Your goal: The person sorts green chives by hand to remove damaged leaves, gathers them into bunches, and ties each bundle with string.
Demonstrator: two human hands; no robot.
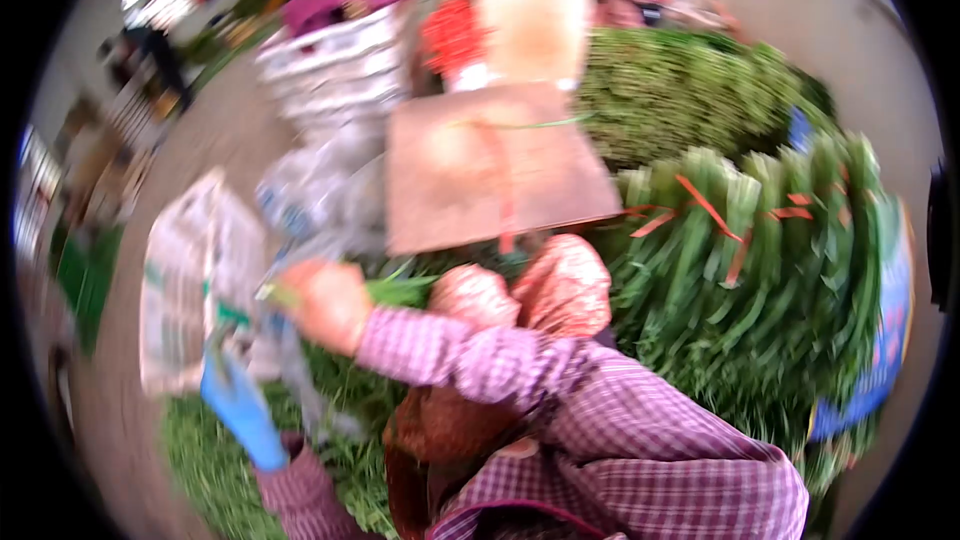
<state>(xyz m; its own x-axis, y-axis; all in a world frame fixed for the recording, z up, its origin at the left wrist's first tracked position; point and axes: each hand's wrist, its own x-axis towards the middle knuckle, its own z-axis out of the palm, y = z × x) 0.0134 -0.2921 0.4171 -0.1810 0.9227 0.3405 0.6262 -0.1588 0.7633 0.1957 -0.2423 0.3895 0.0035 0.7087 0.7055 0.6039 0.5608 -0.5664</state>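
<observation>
My right hand (pixel 325 305) is bare and reaches across to the left, closed around a few green stalks (pixel 400 290). Their pale ends poke out at its left side, and leaves trail to the right. My left hand (pixel 240 405), in a blue glove, is below and left of it, by a white woven sack (pixel 175 295). Motion smears its fingers, so what they hold is unclear. Loose greens (pixel 220 460) lie beneath both hands. In front of my knees is a brown board (pixel 440 185) with a red strip (pixel 505 200) and one thin green stalk across it.
On the right stand green bundles (pixel 740 250) tied with red bands, with a blue printed sack (pixel 865 395) beside them. Behind is a big stack of stalks (pixel 690 95). Clear plastic bags (pixel 330 185), white crates (pixel 335 70) and red ties (pixel 455 35) are ahead.
</observation>
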